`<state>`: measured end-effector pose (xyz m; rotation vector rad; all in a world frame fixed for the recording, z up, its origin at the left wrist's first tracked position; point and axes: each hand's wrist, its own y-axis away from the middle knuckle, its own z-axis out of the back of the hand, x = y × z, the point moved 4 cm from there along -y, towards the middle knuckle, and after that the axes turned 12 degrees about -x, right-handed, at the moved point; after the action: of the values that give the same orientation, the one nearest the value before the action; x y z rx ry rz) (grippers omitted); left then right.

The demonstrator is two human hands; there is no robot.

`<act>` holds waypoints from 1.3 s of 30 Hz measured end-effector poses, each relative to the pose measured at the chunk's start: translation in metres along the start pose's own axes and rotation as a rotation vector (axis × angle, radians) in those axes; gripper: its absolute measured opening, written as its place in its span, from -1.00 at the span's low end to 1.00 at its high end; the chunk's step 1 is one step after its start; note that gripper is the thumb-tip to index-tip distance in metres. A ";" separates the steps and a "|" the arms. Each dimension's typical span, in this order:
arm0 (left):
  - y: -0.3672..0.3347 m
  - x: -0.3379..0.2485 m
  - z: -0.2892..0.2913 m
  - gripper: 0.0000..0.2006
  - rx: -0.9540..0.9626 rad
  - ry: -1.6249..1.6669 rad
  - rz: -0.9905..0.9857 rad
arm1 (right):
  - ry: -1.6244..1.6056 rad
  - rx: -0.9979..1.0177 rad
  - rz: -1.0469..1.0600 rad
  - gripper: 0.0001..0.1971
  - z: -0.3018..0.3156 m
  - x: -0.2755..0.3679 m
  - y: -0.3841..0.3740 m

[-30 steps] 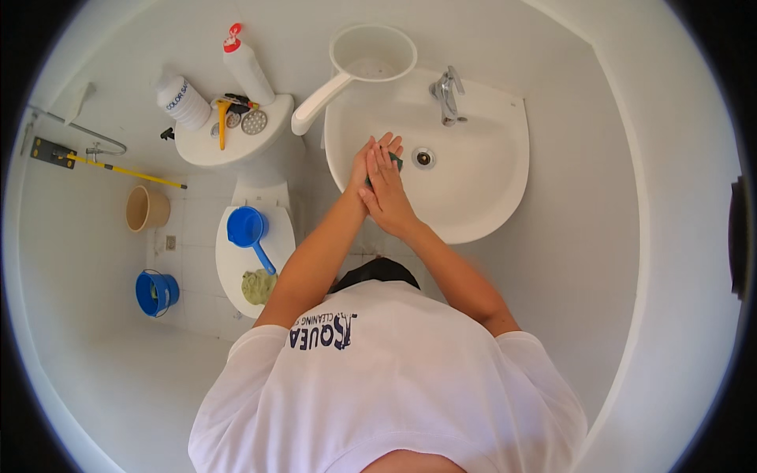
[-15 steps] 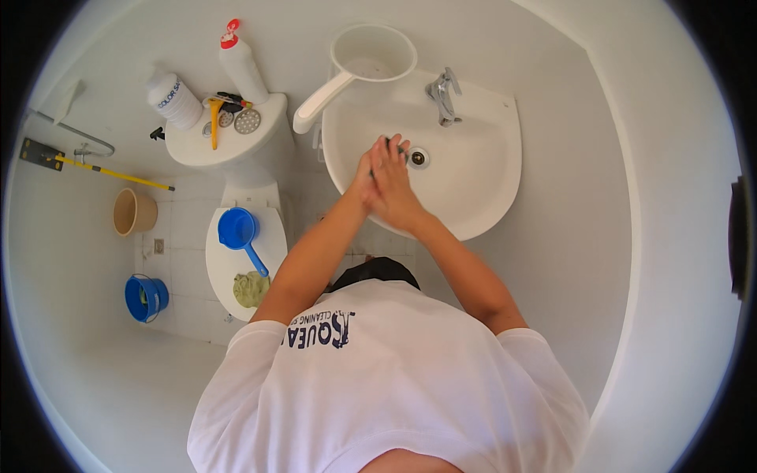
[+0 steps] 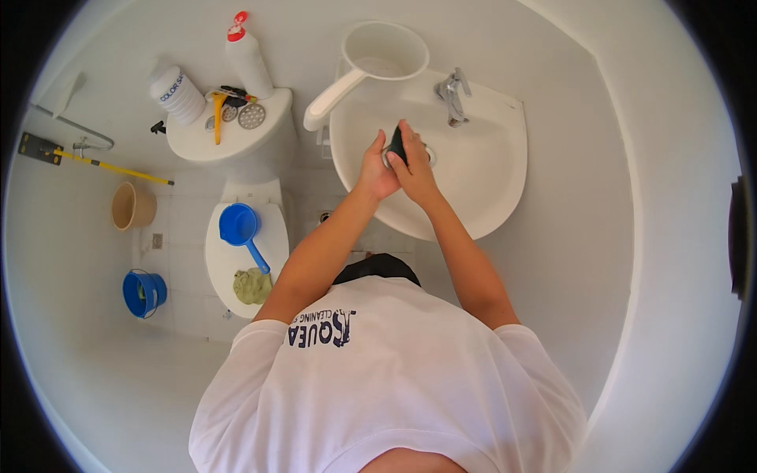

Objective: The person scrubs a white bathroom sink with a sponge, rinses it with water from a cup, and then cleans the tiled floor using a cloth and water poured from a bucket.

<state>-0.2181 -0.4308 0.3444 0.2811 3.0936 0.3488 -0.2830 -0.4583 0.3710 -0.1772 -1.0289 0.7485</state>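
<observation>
Over the white washbasin [image 3: 493,185], both of my hands come together around a dark green scouring pad [image 3: 398,143]. My right hand [image 3: 418,169] grips it from the right, the fingers along its far side. On the other side my left hand [image 3: 378,172] is cupped against the pad, thumb up and its other fingers partly hidden. The basin's drain [image 3: 430,155] shows just behind the right fingers. A chrome tap [image 3: 453,96] stands at the basin's back edge. The white dipper [image 3: 386,51] rests on the back left rim, its handle pointing toward me.
Left of the basin, the toilet tank [image 3: 185,146] bears white bottles [image 3: 251,67], a yellow-handled tool [image 3: 218,118] and round metal strainers [image 3: 251,117]. A blue dipper [image 3: 239,225] and green cloth [image 3: 252,286] lie on the toilet lid [image 3: 272,229]. Buckets [image 3: 134,206] stand farther left.
My hands, pressed together before, have parted slightly at the fingers, so more of the dark pad shows between them. The whole view has shifted a little.
</observation>
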 end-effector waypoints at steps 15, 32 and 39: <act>-0.015 0.000 0.016 -0.51 0.108 0.004 0.299 | 0.297 -0.076 -0.050 -0.66 0.027 -0.005 0.002; 0.007 -0.009 0.024 -0.77 -0.437 -1.162 -0.380 | -0.629 0.049 -0.900 -0.68 0.025 -0.058 0.048; 0.007 -0.006 0.019 -0.84 -0.498 -1.313 -0.452 | -0.291 -0.482 -0.535 -0.81 0.052 -0.057 0.038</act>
<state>-0.2099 -0.4208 0.3273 -0.1646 1.6434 0.5737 -0.3612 -0.4769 0.3405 -0.1971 -1.4477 0.0287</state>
